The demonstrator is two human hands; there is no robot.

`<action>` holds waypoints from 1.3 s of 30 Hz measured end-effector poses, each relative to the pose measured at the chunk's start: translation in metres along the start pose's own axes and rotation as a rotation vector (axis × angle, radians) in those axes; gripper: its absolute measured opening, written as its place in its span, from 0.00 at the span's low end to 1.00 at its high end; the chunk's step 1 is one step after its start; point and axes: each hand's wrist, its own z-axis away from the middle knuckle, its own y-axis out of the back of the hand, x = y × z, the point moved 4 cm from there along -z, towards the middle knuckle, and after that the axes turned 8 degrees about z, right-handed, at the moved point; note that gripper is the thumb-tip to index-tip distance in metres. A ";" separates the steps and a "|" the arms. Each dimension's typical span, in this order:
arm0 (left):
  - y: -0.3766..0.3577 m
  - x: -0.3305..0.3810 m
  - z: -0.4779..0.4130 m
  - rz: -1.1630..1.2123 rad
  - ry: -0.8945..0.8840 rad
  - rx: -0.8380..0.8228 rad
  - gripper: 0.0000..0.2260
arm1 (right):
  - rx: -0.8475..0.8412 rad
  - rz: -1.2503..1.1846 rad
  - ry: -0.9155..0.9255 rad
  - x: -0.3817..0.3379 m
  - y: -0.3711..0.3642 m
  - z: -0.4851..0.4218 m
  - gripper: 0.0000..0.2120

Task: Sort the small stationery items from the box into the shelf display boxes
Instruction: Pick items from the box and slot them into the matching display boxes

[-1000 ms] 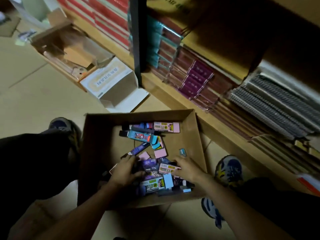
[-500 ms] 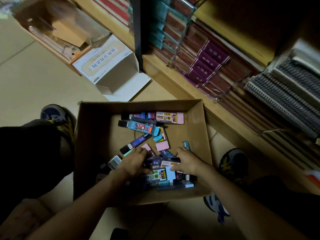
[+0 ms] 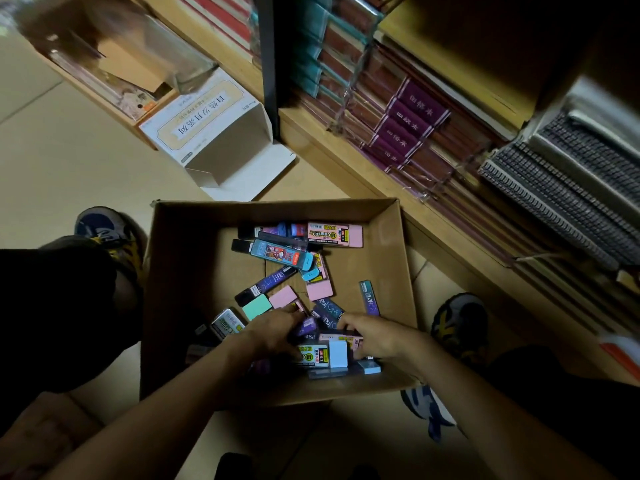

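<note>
An open cardboard box [image 3: 180,271] sits on the floor between my feet, holding several small lead-refill cases. A pink case [image 3: 334,234] and a teal case [image 3: 280,256] lie at the far side, with a dark purple case [image 3: 266,285] and a mint case [image 3: 257,306] nearer the middle. My left hand [image 3: 273,336] reaches into the near pile, its fingers and thumb curled round dark purple cases. Just right of it, my right hand [image 3: 377,339] grips a pink-labelled case in the same pile. My hands hide part of the pile.
A wooden shelf [image 3: 346,161] with stacked notebooks and spiral pads runs along the right. An empty white display box [image 3: 207,133] stands on the floor beyond the cardboard box, with an open carton [image 3: 104,64] behind it. My shoes [image 3: 107,230] flank the box.
Both hands have moved slightly farther into the pile and closer together. A mint case and a grey-labelled case to the left of my left hand have come into sight.
</note>
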 end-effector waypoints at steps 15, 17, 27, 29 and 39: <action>0.051 -0.008 0.025 0.917 -0.054 0.031 0.13 | 0.385 -0.440 0.035 -0.011 0.057 0.020 0.21; 0.057 -0.004 0.029 1.012 -0.084 0.070 0.13 | 0.433 -0.487 0.045 -0.015 0.067 0.030 0.19; 0.119 0.049 0.055 1.231 -0.281 0.219 0.13 | 0.710 -0.597 0.269 -0.045 0.130 0.127 0.10; 0.132 0.067 0.064 1.230 -0.322 0.215 0.13 | 0.714 -0.607 0.277 -0.053 0.137 0.150 0.10; 0.172 0.191 0.132 1.257 -0.467 0.229 0.13 | 0.859 -0.384 0.307 -0.091 0.159 0.283 0.12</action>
